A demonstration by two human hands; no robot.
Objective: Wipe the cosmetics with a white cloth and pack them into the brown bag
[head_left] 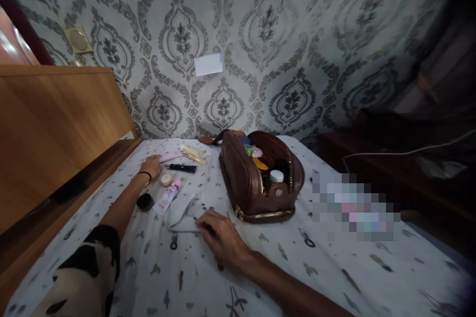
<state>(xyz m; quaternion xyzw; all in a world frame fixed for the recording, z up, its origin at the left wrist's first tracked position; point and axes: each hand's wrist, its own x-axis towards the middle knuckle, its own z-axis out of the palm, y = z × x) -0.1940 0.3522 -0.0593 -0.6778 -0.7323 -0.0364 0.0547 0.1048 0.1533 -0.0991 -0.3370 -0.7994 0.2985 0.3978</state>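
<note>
My left hand [150,165], a dark band round its wrist, is at the near end of a slim pink tube [171,156] with its fingers curled on it. My right hand [222,236] pinches the edge of a crumpled white tissue [183,219] lying on the sheet. Between the hands are a white tube with purple and pink print [170,196], a small cream-coloured jar [166,180] and a round black jar [145,202]. A black tube [181,168] and a pale yellow tube [193,151] lie beyond them.
A brown toiletry bag [243,185] stands unzipped at centre, holding a white-capped jar [276,176] and other items. A wooden board [63,133] borders the bed on the left. At right lies a blurred-out item [355,208] on the patterned sheet [275,262]; patterned wallpaper rises behind.
</note>
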